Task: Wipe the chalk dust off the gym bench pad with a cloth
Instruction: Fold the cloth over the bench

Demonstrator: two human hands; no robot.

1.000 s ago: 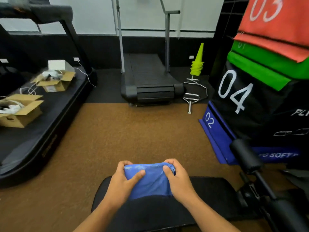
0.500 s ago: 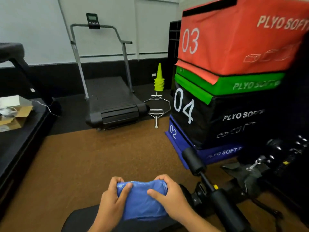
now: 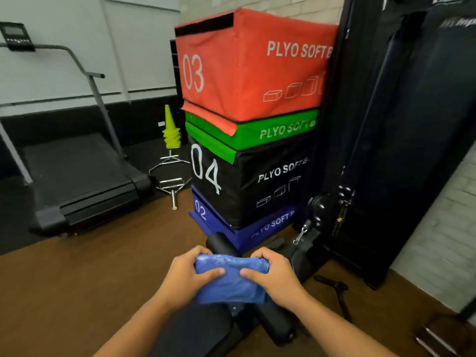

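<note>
While both hands grip it, left hand (image 3: 184, 275) and right hand (image 3: 277, 275) at either end, the blue cloth (image 3: 230, 279) sits bunched on the near bench pad (image 3: 203, 331) — soft, light, easily crumpled.

I see the cloth (image 3: 231, 279) as soft blue fabric, matt, crumpled, with pale smears along its far fold. Bench pad (image 3: 195, 331) under it: black, smooth, matt, looks like vinyl. Foam rollers (image 3: 219, 243) at the bench's far end: black, dull. Plyo boxes (image 3: 252, 73): coated fabric covers in red, green, black and blue, slight sheen, white print, black strip on the red one's top edge. Floor (image 3: 77, 292): brown, fine-grained, matt. Bar handle (image 3: 171, 184): bright polished metal. Cones (image 3: 170, 130): yellow-green plastic, smooth. Treadmill (image 3: 77, 181): matt black deck, grey metal rails. Right wall (image 3: 443, 240): pale painted brick, rough.
</note>
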